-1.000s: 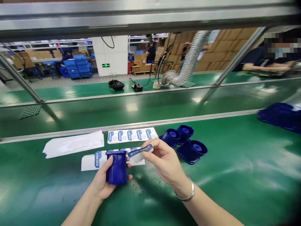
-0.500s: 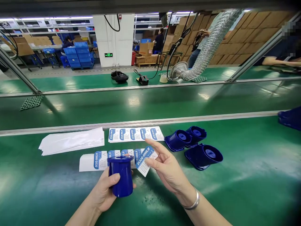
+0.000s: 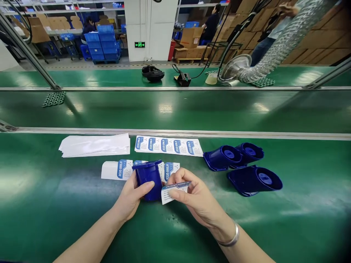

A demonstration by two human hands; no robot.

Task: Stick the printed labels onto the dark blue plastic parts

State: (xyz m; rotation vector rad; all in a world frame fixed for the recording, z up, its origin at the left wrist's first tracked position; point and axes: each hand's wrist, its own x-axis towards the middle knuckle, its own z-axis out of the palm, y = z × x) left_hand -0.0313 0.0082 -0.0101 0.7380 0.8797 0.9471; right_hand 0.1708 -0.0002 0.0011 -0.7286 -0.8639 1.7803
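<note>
My left hand (image 3: 134, 195) is wrapped round a dark blue plastic cup-shaped housing (image 3: 149, 179) with a flanged top, tilted a little. Between the thumb and fingers of my right hand (image 3: 192, 193) is a white and blue sticker label (image 3: 174, 190), bent and held right beside the housing's side; I cannot tell whether it touches. Behind both hands lies a label strip (image 3: 109, 170) with a bare backing end. Farther back is a full sheet of labels (image 3: 170, 145). To the right, several more blue housings (image 3: 253, 179) lie on the green bench.
White backing paper (image 3: 95, 145) is piled at the back left of the green bench (image 3: 55, 212). A metal rail (image 3: 192, 134) runs behind. Beyond it are a black device (image 3: 153, 73), a foil duct (image 3: 282, 47), blue crates (image 3: 102, 44) and people by cartons.
The label has come left to the housing's side and bent, its face turned. The housing has tilted and shifted right and up in view. The camera's view has moved downward and left.
</note>
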